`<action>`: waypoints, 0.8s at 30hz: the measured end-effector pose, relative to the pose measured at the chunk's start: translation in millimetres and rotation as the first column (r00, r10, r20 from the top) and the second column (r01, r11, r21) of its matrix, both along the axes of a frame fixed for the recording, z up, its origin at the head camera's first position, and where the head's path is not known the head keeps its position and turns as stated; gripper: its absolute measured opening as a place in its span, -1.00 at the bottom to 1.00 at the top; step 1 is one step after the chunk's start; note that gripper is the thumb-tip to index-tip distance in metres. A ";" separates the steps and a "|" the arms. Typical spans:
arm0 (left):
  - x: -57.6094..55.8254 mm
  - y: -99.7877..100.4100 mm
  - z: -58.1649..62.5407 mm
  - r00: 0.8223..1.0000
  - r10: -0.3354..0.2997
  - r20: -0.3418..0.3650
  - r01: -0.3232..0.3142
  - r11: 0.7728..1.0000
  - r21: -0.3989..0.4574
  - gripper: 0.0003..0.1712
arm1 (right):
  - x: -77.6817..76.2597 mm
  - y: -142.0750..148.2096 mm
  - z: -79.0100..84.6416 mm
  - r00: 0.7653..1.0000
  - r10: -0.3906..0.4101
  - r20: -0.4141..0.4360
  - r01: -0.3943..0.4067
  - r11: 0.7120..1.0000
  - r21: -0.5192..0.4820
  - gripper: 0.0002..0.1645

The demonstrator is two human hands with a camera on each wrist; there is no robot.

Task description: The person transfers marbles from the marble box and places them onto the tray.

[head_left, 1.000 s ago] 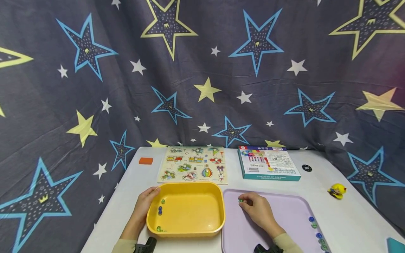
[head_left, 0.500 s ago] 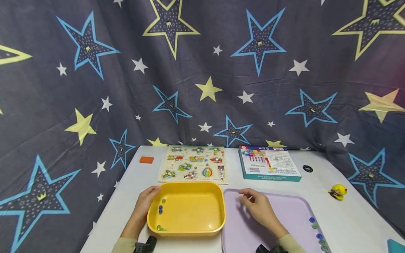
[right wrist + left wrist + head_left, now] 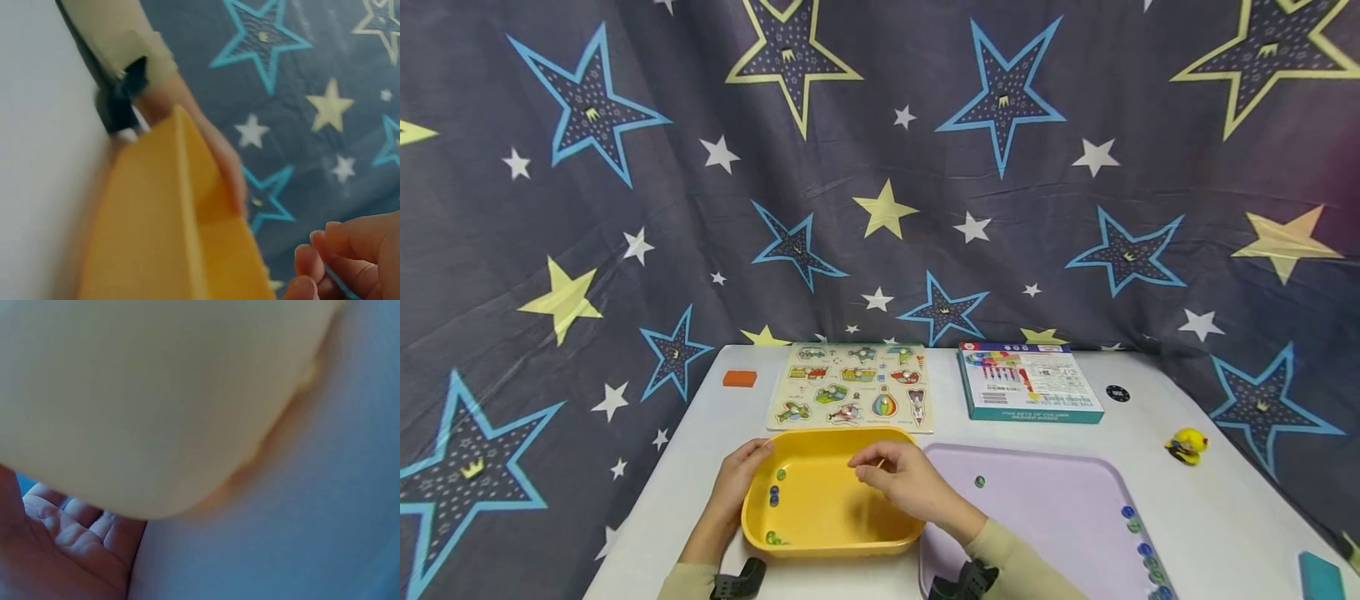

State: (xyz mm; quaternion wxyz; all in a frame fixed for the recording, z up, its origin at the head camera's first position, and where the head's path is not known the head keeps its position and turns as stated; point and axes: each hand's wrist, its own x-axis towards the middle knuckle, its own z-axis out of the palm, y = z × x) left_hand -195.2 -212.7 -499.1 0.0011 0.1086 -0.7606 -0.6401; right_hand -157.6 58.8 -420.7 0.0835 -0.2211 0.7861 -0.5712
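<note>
My left hand (image 3: 733,483) holds the left side of a yellow plastic tub (image 3: 831,552), its fingertips at the rim near the far corner. Inside the tub, several blue and green glass marbles (image 3: 773,495) lie along the left wall. Over the tub's right half hovers my right hand (image 3: 906,483), thumb and fingertips bent toward each other; I cannot tell whether a marble is between them. One green marble (image 3: 980,482) lies on the lilac tray (image 3: 1030,500) to the right. In the right wrist view, the right fingers (image 3: 350,240) show beside the tub wall.
Several more marbles (image 3: 1145,550) line the tray's right edge. Behind stand a wooden picture puzzle (image 3: 850,387) and a teal-edged box (image 3: 1030,383). An orange block (image 3: 740,378), a black disc (image 3: 1117,392), a yellow duck toy (image 3: 1187,446) and a teal object (image 3: 1320,577) lie around the sides.
My right hand has moved left from the tray to above the yellow tub, and a green marble shows on the tray where the hand was. The left hand stays on the tub.
</note>
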 end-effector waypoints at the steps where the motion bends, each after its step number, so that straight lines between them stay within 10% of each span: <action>1: 0.0 -0.2 -0.2 1.000 -0.001 -0.001 0.001 1.000 0.000 -0.46 | -2.5 -6.9 -4.9 1.000 0.014 0.000 -0.014 1.000 0.008 -0.87; 8: -1.1 -1.1 -1.1 1.000 -0.003 -0.001 0.003 1.000 0.003 -0.42 | -17.6 -43.1 -30.2 0.985 0.126 0.121 -0.132 0.990 0.044 -0.78; 15: -2.9 -2.2 -2.0 1.000 -0.009 -0.003 0.009 1.000 0.000 -0.42 | -22.5 -65.0 -35.0 0.909 0.239 0.342 -0.267 0.963 0.036 -0.74; 24: -0.7 -2.2 0.3 1.000 -0.009 -0.015 0.010 1.000 0.017 -0.46 | -17.6 -88.1 -44.0 0.911 0.275 0.307 -0.332 0.931 0.152 -0.70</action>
